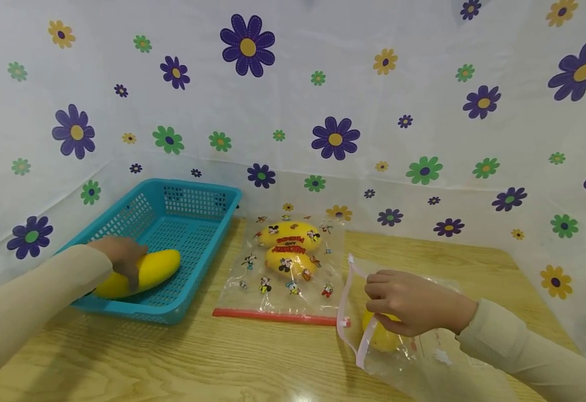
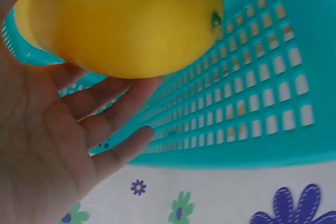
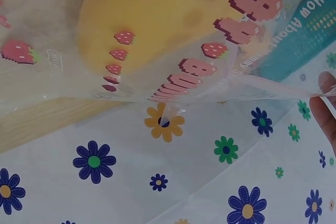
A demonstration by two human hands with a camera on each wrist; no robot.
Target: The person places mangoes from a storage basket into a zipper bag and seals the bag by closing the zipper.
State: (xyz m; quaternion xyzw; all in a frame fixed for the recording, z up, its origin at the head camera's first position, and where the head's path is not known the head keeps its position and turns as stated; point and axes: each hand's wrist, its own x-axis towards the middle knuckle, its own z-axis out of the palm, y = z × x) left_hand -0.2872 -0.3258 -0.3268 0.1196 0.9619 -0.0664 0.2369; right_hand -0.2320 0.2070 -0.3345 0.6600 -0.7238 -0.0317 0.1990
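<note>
My left hand [image 1: 118, 255] grips a long, smooth yellow fruit [image 1: 159, 270] inside the turquoise basket [image 1: 179, 307], at its near end. In the left wrist view the thumb and fingers lie around the fruit [image 2: 131, 24], whose tip shows a small green spot. On the right, my right hand [image 1: 415, 301] pinches the pink zip edge of a clear zip bag [image 1: 398, 371], whose mouth gapes toward the left. Another yellow fruit [image 1: 383, 338] lies in that bag, partly hidden by the hand. The right wrist view shows pink lettering and strawberries printed on the bag [image 3: 52, 82].
Between the basket and the pink-zip bag lies a clear bag with a red slider [image 1: 277, 316] and cartoon prints. Inside it are two yellow fruits, one farther back [image 1: 305, 230] and one nearer [image 1: 277, 259]. A flowered white cloth [image 1: 293, 100] hangs behind the wooden table [image 1: 252, 363].
</note>
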